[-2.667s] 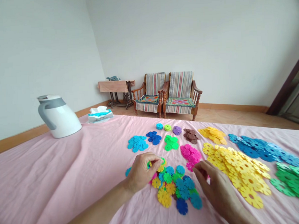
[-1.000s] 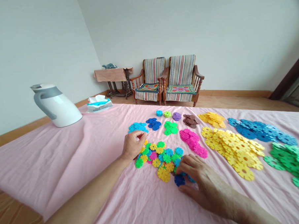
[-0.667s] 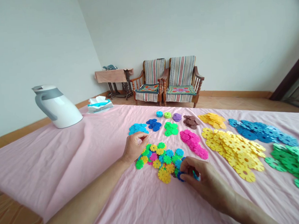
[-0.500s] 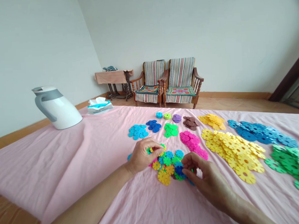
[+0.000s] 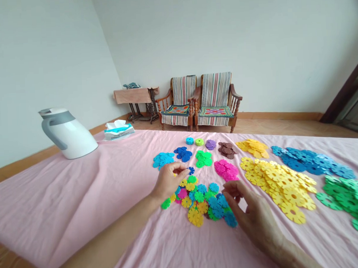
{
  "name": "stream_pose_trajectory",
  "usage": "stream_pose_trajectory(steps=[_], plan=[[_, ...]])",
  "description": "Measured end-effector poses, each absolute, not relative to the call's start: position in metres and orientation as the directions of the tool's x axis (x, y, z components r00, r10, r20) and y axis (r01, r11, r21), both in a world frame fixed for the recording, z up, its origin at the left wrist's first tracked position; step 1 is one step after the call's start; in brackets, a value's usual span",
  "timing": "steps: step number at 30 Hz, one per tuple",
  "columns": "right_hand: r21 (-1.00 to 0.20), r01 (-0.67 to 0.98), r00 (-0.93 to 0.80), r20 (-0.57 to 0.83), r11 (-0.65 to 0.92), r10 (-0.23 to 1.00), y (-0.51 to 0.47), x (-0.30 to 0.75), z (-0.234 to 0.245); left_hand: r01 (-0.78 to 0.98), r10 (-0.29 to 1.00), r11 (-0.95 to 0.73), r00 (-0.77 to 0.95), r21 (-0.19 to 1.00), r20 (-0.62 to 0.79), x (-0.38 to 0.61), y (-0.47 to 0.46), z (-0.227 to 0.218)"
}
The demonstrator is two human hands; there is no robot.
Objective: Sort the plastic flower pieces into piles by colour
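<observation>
My left hand [image 5: 170, 178] is closed, thumb and forefinger pinching a dark blue notched plastic disc [image 5: 191, 171] above the table. Below it lies a mixed heap of small flower-shaped discs [image 5: 199, 196] in yellow, green, light blue and pink. At the heap's right edge hovers my right hand [image 5: 249, 208], thumb and fingers apart, with nothing seen between them. Just beyond my left hand are a light blue pile [image 5: 162, 160], a dark blue pile [image 5: 183, 154] and a bright green pile [image 5: 203, 159]. A pink pile [image 5: 226, 170] lies past my right fingertips.
Larger yellow discs [image 5: 283, 180], blue discs [image 5: 312, 159] and green discs [image 5: 350, 195] spread to the right. Purple discs [image 5: 210, 145] and brown discs [image 5: 226, 150] lie farther back. A white jug [image 5: 74, 134] and a tissue box [image 5: 118, 131] stand left on the pink cloth [image 5: 110, 180].
The dark blue disc has passed from my right hand to my left, which has moved slightly up. My right fingers have opened. The view has tilted up slightly.
</observation>
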State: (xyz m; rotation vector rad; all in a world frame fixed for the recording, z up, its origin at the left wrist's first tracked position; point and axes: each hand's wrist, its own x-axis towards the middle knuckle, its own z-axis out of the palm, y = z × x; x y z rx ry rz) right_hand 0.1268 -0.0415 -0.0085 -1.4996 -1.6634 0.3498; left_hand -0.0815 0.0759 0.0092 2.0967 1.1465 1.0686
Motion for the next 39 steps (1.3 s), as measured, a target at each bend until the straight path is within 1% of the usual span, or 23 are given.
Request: stream_pose_trajectory(steps=[2, 4, 6, 12, 17, 19, 21, 23, 25, 29, 32, 35, 39], plan=[[-0.676, 0.706, 0.11, 0.396, 0.209, 0.912, -0.038, 0.133, -0.012, 0.52, 0.889, -0.457, 0.267, 0.721, 0.371, -0.086, 0.102, 0.007], [-0.662, 0.726, 0.114, 0.383, 0.187, 0.916, -0.035, 0.137, -0.014, 0.638, 0.913, -0.396, 0.198, 0.66, 0.356, -0.087, 0.127, 0.006], [-0.659, 0.731, 0.106, 0.365, 0.176, 0.925, -0.034, 0.138, -0.016, 0.687, 0.921, -0.357, 0.144, 0.633, 0.362, -0.083, 0.146, 0.005], [-0.646, 0.745, 0.069, 0.321, 0.166, 0.944, -0.033, 0.137, -0.018, 0.752, 0.929, -0.294, 0.079, 0.59, 0.362, -0.064, 0.175, -0.002], [-0.651, 0.739, 0.062, 0.322, 0.173, 0.945, -0.033, 0.137, -0.021, 0.766, 0.918, -0.306, 0.079, 0.565, 0.389, -0.068, 0.179, -0.006], [-0.638, 0.748, 0.062, 0.339, 0.181, 0.939, -0.033, 0.137, -0.021, 0.754, 0.91, -0.342, 0.118, 0.56, 0.396, -0.076, 0.173, -0.002], [-0.624, 0.759, 0.059, 0.355, 0.189, 0.933, -0.033, 0.137, -0.02, 0.729, 0.904, -0.393, 0.195, 0.561, 0.38, -0.085, 0.16, 0.004], [-0.621, 0.76, 0.055, 0.356, 0.192, 0.933, -0.033, 0.137, -0.019, 0.687, 0.891, -0.451, 0.314, 0.57, 0.327, -0.095, 0.142, 0.011], [-0.628, 0.755, 0.055, 0.351, 0.191, 0.935, -0.033, 0.137, -0.019, 0.609, 0.837, -0.523, 0.5, 0.597, 0.222, -0.106, 0.12, 0.018], [-0.634, 0.75, 0.057, 0.343, 0.187, 0.937, -0.032, 0.138, -0.021, 0.564, 0.769, -0.553, 0.628, 0.613, 0.116, -0.123, 0.083, 0.031], [-0.64, 0.748, 0.062, 0.332, 0.176, 0.941, -0.032, 0.138, -0.022, 0.548, 0.684, -0.641, 0.725, 0.538, 0.077, -0.126, 0.068, 0.036], [-0.642, 0.748, 0.067, 0.33, 0.171, 0.942, -0.032, 0.138, -0.022, 0.533, 0.625, -0.72, 0.777, 0.443, 0.081, -0.122, 0.064, 0.036], [-0.644, 0.746, 0.068, 0.329, 0.171, 0.942, -0.032, 0.139, -0.023, 0.509, 0.595, -0.759, 0.796, 0.406, 0.115, -0.117, 0.062, 0.032]])
